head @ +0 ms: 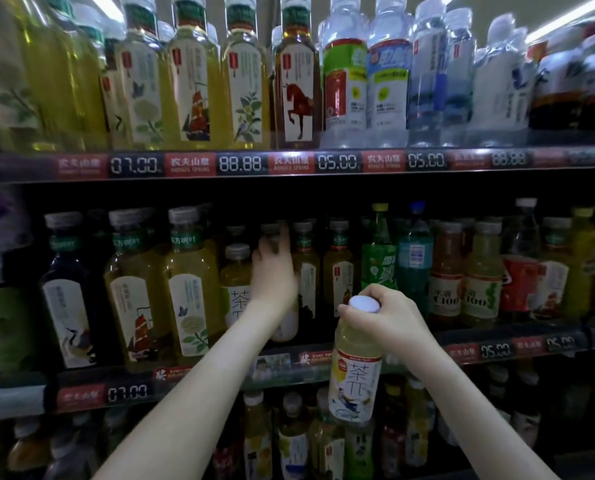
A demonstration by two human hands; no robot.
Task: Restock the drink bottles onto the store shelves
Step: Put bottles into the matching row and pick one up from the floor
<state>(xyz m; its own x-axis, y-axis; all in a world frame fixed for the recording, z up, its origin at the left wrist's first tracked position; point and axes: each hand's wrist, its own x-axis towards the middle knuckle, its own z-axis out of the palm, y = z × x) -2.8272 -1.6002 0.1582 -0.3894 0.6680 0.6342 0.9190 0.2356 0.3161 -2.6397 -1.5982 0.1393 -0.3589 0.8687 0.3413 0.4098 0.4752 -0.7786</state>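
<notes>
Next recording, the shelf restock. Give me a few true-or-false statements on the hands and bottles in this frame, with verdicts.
1. The right hand grips a white-capped bottle near its top. True.
2. That bottle already stands on the middle shelf. False: it hangs from the fingers in front of the shelf edge.
3. The left hand reaches in among the bottles on the middle shelf. True.
4. The horse-label bottle stands on the middle shelf. False: it stands on the top shelf.
</notes>
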